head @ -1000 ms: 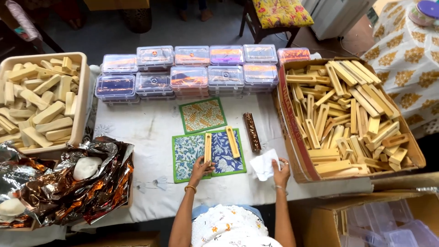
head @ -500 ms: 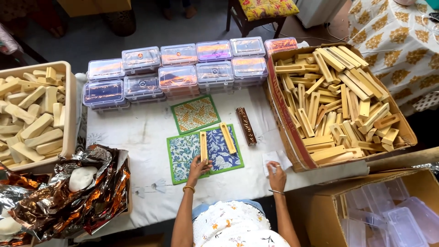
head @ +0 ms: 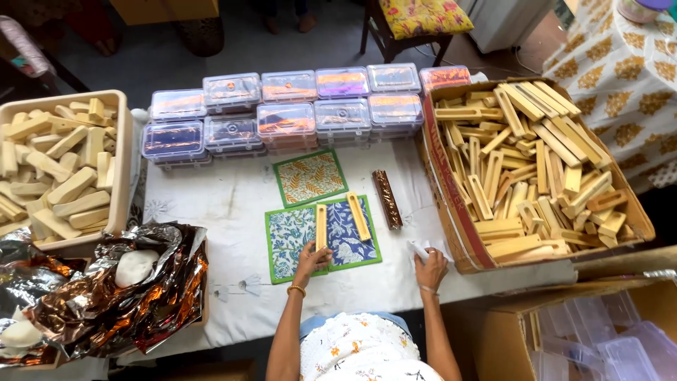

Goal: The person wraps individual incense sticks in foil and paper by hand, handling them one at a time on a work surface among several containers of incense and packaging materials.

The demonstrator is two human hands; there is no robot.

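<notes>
Wooden stick (head: 321,227) lies on the blue floral cloth mat (head: 319,237) near the front edge of the bench (head: 218,204); left hand (head: 312,257) has fingertips closed on its near end. Second stick (head: 358,216) lies free on the same mat, just beside the first. Right hand (head: 429,268) is clenched around a small white wad (head: 417,248), paper or cloth, cannot tell which, close to the cardboard box (head: 451,190).

Progress, as judged: one foil-wrapped bar (head: 387,199) lies finished beside the mat; two sticks are bare. The box at the right edge holds many more wooden pieces, so most of the work looks left. Lidded plastic cases (head: 285,106) stand in rows along the back edge.

Hard to make out: case contents behind glare; white lumps (head: 134,267) in crumpled copper foil (head: 120,296) at the front left corner; tray of pale blocks (head: 56,169) is cut off at left.
</notes>
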